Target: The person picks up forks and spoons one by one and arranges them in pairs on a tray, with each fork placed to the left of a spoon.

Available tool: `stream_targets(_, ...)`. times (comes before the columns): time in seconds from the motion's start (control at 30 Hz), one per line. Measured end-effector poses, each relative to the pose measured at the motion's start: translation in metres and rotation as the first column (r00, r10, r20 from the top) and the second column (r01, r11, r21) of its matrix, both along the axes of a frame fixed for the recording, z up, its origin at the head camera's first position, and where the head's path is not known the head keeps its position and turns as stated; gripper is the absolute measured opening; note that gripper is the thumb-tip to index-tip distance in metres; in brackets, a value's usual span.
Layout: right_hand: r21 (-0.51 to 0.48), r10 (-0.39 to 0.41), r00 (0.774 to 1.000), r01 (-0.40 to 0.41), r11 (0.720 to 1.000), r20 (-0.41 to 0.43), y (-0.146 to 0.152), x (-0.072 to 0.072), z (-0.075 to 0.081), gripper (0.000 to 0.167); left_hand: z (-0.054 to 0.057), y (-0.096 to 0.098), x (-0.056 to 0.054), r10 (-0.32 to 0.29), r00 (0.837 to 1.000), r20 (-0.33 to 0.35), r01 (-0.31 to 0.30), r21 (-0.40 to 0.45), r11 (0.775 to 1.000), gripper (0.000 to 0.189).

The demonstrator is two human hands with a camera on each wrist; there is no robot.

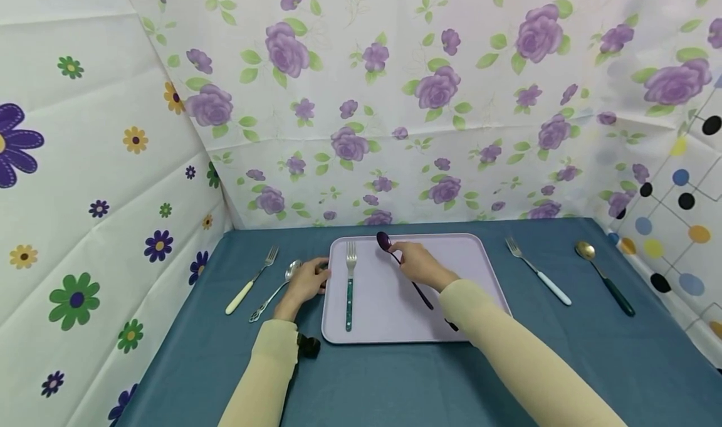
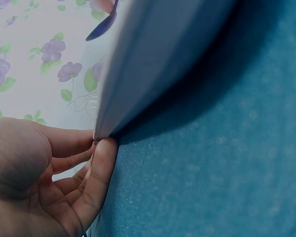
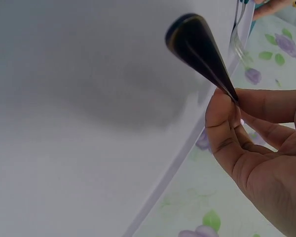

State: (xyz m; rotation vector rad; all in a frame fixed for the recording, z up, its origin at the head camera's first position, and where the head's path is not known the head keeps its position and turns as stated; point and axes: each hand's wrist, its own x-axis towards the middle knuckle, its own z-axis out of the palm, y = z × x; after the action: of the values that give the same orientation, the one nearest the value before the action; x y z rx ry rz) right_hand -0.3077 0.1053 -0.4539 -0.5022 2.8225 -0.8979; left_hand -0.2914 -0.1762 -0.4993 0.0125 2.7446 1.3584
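Note:
My right hand (image 1: 420, 265) pinches a dark purple spoon (image 1: 383, 241) between thumb and finger, above the lilac tray (image 1: 383, 317). In the right wrist view, the spoon's dark handle (image 3: 195, 44) points away from the fingertips over the tray surface. At the tray's left rim, my left hand (image 1: 307, 279) grips the edge; the left wrist view has thumb and fingers (image 2: 101, 165) pinching it. A fork (image 1: 349, 295) with a green handle lies along the tray's left side. A silver spoon (image 1: 273, 298) lies on the cloth, partly behind the left hand.
A fork (image 1: 242, 295) with a cream handle lies at the far left. On the right are a white-handled fork (image 1: 549, 284) and a gold spoon (image 1: 615, 292) with a green handle. A small dark piece (image 1: 451, 325) shows beside the right sleeve. Flowered cloth (image 1: 366, 101) hangs behind the table.

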Motion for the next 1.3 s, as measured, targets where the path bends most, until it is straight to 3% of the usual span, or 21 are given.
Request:
stream_targets(0.83,0.044,-0.005,0.999,0.006,0.999,-0.043,-0.043,0.005,-0.011,0.045,-0.001,-0.001,-0.001,-0.002,1.0,0.007,0.002,0.005,1.0,0.043)
stream_targets(1.3,0.074,-0.052,0.998,0.049,0.996,0.036,-0.063,0.011,-0.015,0.043,0.001,0.0,0.0,-0.003,1.0,0.012,0.003,0.002,1.0,0.043)
